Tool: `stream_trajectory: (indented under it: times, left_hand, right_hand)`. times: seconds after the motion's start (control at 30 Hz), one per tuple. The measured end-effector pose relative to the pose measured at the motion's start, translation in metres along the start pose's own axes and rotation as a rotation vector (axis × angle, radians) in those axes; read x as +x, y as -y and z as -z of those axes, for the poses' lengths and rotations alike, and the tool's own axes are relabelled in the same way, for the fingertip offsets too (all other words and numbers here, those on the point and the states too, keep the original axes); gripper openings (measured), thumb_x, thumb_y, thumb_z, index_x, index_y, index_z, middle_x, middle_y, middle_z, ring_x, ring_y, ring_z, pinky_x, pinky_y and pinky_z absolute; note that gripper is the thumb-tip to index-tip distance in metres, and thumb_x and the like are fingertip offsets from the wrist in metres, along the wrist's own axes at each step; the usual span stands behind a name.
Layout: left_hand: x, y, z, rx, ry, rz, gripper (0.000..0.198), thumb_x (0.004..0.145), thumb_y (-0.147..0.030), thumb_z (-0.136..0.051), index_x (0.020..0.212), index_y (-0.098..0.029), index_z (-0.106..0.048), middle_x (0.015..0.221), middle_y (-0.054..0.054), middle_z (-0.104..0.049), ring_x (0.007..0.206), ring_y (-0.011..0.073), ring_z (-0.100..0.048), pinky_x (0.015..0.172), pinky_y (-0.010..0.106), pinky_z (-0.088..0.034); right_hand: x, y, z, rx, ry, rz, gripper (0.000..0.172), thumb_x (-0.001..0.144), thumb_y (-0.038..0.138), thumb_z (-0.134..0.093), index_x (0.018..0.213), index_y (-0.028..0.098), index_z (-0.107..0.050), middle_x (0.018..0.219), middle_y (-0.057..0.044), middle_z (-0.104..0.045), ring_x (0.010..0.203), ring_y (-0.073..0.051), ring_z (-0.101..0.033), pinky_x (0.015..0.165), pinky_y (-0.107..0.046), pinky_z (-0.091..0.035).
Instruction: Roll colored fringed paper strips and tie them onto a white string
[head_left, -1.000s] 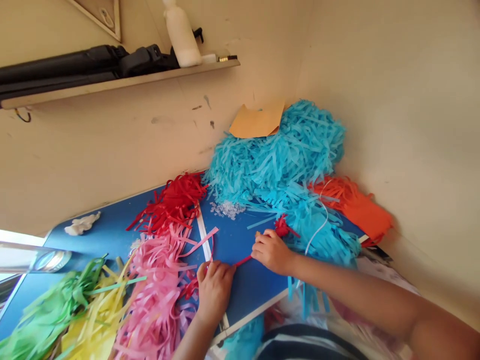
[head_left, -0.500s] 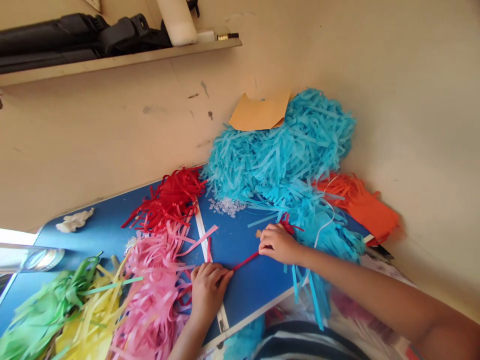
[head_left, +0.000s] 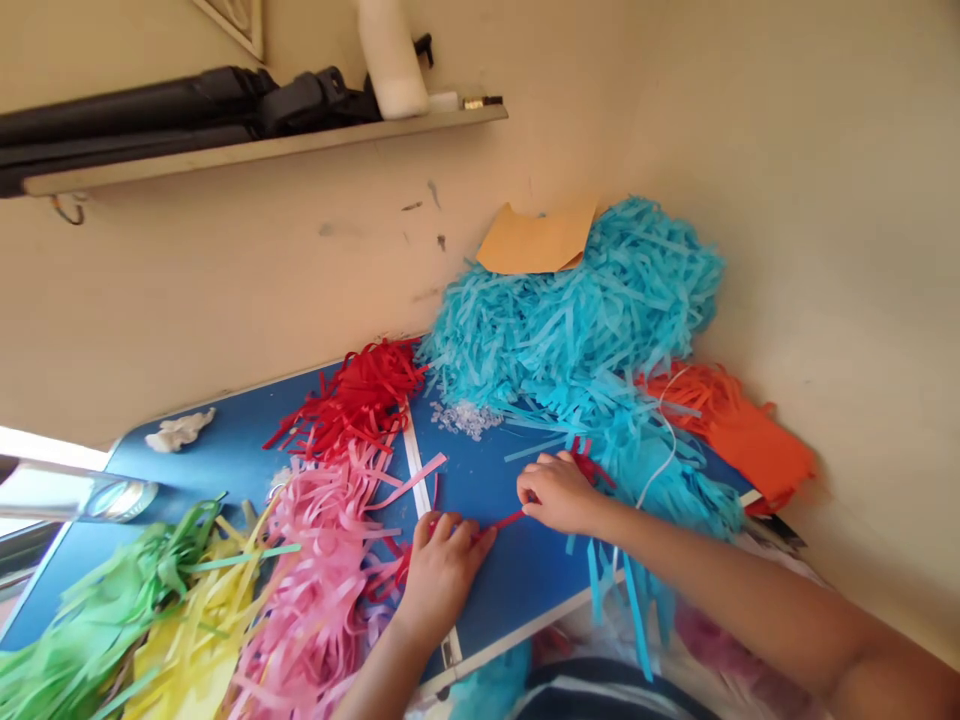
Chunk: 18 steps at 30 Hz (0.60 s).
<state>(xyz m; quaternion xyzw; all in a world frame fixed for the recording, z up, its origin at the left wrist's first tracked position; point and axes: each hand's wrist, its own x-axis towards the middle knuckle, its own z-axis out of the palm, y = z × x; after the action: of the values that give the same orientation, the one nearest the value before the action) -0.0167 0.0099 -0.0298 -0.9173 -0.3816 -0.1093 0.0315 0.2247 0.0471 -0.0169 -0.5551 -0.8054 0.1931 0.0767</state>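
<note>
A twisted red paper strip (head_left: 511,519) runs between my two hands, just above the blue table (head_left: 517,570). My left hand (head_left: 448,562) has its fingers closed on the strip's left part, by the white seam. My right hand (head_left: 561,492) pinches the other end, its fingertips partly hidden from view. Red tassel ends (head_left: 591,465) poke out beyond the right hand, against the blue fringe. More red paper lies by the left wrist, next to the pink tissue fringe (head_left: 315,560).
A big heap of blue tissue fringe (head_left: 585,310) fills the back corner, a brown paper piece (head_left: 536,240) on top. Clear beads (head_left: 466,418) lie before it. Red fringe (head_left: 360,390), yellow fringe (head_left: 195,640), green fringe (head_left: 127,600) and a glass (head_left: 124,498) are leftward; orange fringe (head_left: 750,435) is rightward.
My left hand has slid toward my right hand, and less of the red strip shows between them. The right hand keeps its pinch. The camera view has shifted slightly.
</note>
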Motion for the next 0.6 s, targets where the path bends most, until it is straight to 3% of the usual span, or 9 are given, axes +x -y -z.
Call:
stream_trajectory:
  times: [0.07,0.13,0.23,0.3,0.47,0.6]
  left_hand:
    - [0.002,-0.001,-0.002,0.003,-0.010,0.000,0.032,0.090,-0.015,-0.059,0.113,-0.035,-0.067,0.093,0.002,-0.072,0.094,0.0250,-0.056,0.092,0.045,-0.034]
    - [0.005,-0.002,-0.002,-0.038,-0.022,0.004,0.031,0.089,-0.014,-0.058,0.108,-0.035,-0.069,0.094,0.001,-0.072,0.094,0.0243,-0.057,0.092,0.046,-0.034]
    - [0.010,-0.004,-0.002,-0.082,-0.046,0.015,0.027,0.087,-0.012,-0.057,0.099,-0.031,-0.072,0.094,0.002,-0.073,0.093,0.0240,-0.060,0.095,0.048,-0.034]
    - [0.014,-0.008,-0.002,-0.075,-0.069,0.020,0.022,0.088,-0.014,-0.055,0.092,-0.027,-0.072,0.090,0.003,-0.073,0.088,0.0232,-0.062,0.096,0.051,-0.034]
    - [0.020,-0.014,-0.006,-0.028,-0.198,0.046,0.028,0.090,-0.010,-0.050,0.073,-0.022,-0.068,0.066,-0.001,-0.069,0.063,0.0164,-0.062,0.099,0.048,-0.037]
    - [0.016,-0.012,0.005,-0.003,-0.332,0.059,0.027,0.091,-0.008,-0.048,0.078,-0.021,-0.067,0.067,-0.002,-0.070,0.061,0.0134,-0.063,0.105,0.046,-0.034]
  right_hand:
    - [-0.003,0.003,-0.001,-0.026,-0.016,0.112,0.004,0.082,0.025,-0.071,0.086,0.025,-0.072,0.094,-0.002,-0.071,0.093,-0.020,-0.058,0.080,-0.035,-0.030]
    - [-0.003,0.007,-0.006,-0.085,-0.039,0.339,0.015,0.087,0.028,-0.067,0.102,0.026,-0.070,0.103,-0.003,-0.070,0.096,-0.020,-0.058,0.081,-0.036,-0.031]
    - [0.001,0.010,-0.018,-0.271,-0.067,0.647,0.014,0.093,0.021,-0.057,0.091,0.017,-0.070,0.089,-0.006,-0.069,0.082,-0.019,-0.057,0.074,-0.035,-0.033]
    - [0.005,0.010,-0.024,-0.351,-0.077,0.694,0.021,0.092,0.012,-0.052,0.078,0.014,-0.067,0.078,-0.006,-0.066,0.072,-0.018,-0.054,0.068,-0.035,-0.031]
    - [0.014,0.014,-0.027,-0.382,-0.129,0.698,0.023,0.091,0.009,-0.050,0.075,0.014,-0.065,0.074,-0.006,-0.065,0.066,-0.017,-0.052,0.064,-0.033,-0.031]
    - [0.007,0.031,-0.011,-0.341,-0.179,0.598,0.022,0.092,0.014,-0.050,0.078,0.014,-0.066,0.077,-0.006,-0.068,0.068,-0.016,-0.056,0.064,-0.031,-0.033]
